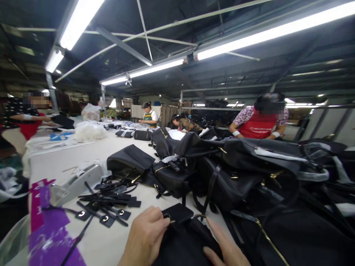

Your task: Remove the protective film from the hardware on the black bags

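A black bag [185, 240] lies at the bottom centre, right in front of me. My left hand [145, 234] pinches its upper left edge between thumb and fingers. On the bag's right side rests my right hand [226, 242], with the thumb across the bag and the index finger stretched along its edge near the top; its other fingers are hidden. A black flap [177, 213] sticks up between the hands. Left of my hands is a loose pile of black straps [111, 199], some with tabs bearing gold-coloured metal fittings.
Black bags with gold zips [230, 181] are heaped across the right side. A grey-white tape dispenser [77, 184] stands at left beside purple tape [51, 229] on the white table [69, 159]. Several people work around it, one in a red apron [256, 123] across the heap.
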`<state>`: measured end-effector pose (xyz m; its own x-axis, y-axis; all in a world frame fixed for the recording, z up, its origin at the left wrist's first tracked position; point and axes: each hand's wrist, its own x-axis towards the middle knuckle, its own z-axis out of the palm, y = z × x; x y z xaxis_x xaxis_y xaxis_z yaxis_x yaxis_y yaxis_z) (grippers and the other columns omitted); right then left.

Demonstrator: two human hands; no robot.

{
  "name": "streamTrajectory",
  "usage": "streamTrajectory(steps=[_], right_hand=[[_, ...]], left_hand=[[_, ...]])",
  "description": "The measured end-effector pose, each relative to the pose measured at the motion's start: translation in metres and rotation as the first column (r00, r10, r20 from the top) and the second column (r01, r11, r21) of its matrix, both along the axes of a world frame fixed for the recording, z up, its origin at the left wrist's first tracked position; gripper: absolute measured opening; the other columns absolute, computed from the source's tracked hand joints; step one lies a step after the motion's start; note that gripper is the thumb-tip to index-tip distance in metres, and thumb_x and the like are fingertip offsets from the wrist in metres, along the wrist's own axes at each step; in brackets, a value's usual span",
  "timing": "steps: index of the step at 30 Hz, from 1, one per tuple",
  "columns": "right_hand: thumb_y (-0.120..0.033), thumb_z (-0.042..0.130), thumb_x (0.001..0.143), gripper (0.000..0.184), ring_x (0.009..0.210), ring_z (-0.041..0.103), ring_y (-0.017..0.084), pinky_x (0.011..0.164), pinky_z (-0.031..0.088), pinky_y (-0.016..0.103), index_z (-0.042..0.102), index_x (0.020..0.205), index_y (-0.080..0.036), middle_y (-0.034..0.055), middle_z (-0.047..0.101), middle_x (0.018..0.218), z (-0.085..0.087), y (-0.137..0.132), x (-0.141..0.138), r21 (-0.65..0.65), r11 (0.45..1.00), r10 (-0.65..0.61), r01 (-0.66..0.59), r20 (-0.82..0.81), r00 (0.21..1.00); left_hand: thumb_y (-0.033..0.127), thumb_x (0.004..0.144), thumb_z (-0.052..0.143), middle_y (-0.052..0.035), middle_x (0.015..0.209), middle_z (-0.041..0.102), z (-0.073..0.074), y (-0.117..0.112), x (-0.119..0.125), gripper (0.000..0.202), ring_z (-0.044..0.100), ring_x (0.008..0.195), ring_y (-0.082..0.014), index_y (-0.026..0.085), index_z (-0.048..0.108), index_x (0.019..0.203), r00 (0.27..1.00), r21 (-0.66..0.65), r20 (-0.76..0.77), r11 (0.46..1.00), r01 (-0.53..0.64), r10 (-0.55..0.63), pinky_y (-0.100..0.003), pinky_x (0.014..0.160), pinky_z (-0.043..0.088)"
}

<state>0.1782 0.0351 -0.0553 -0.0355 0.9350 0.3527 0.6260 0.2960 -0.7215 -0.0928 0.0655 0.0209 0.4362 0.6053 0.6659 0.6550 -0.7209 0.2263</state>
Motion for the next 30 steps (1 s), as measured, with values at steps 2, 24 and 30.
streamTrajectory(steps=[2, 24, 30], right_hand=[[-0.034, 0.061, 0.084, 0.040, 0.123, 0.056, 0.030, 0.107, 0.046, 0.040, 0.065, 0.122, -0.020, 0.0106, 0.063, 0.131, 0.017, -0.004, -0.009, 0.093, 0.992, -0.068, 0.086, -0.181, 0.981], [-0.043, 0.083, 0.070, 0.046, 0.067, 0.063, 0.010, 0.054, 0.050, 0.013, 0.070, 0.102, -0.014, 0.0047, 0.069, 0.081, 0.034, -0.013, -0.080, -0.079, 0.788, 0.092, -0.611, -0.965, 0.244], [-0.042, 0.082, 0.072, 0.045, 0.074, 0.068, 0.011, 0.058, 0.052, 0.013, 0.069, 0.108, -0.017, 0.0060, 0.071, 0.092, 0.038, -0.017, -0.075, -0.130, 0.754, 0.097, -0.644, -0.947, 0.305]], left_hand=[[0.015, 0.096, 0.037, -0.0040, 0.064, 0.060, -0.001, -0.002, 0.011, 0.038, 0.054, 0.061, -0.0165, 0.018, 0.067, 0.072, 0.996, 0.129, -0.074, 0.990, 0.062, -0.053, -0.027, 0.053, 0.037], [0.025, 0.091, 0.057, -0.0028, 0.079, 0.068, 0.009, -0.027, 0.022, 0.016, 0.062, 0.073, -0.0192, 0.023, 0.062, 0.076, 0.951, -0.140, -0.084, 0.948, 0.285, -0.298, -0.027, 0.060, 0.049], [0.026, 0.092, 0.052, -0.0005, 0.080, 0.067, 0.015, -0.026, 0.016, 0.016, 0.064, 0.077, -0.0167, 0.024, 0.062, 0.080, 0.946, -0.398, 0.302, 0.887, 0.236, -0.116, -0.025, 0.069, 0.051]])
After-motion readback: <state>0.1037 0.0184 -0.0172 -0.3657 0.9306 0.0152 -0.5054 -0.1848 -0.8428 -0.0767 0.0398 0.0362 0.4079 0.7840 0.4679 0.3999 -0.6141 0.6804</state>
